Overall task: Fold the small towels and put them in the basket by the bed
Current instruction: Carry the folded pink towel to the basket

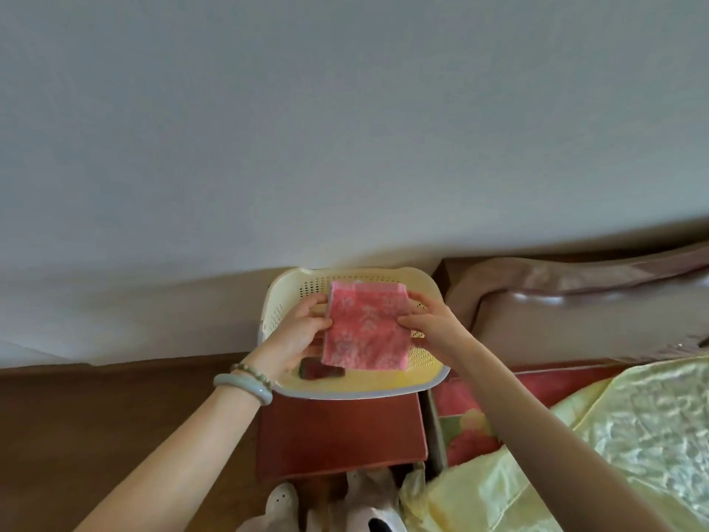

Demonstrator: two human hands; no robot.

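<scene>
So, your basket (360, 393) sat on a red stand (337, 435) by the wall (345, 128) (dark towel (320, 371) inside); left hand (297, 334) and right hand (431, 320) pinched the pink towel (364, 328).

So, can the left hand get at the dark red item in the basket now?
Probably not yet: the left hand grips the pink folded towel, which hangs over the dark red item. The basket is open-topped, so once that hand lets go, likely yes.
</scene>
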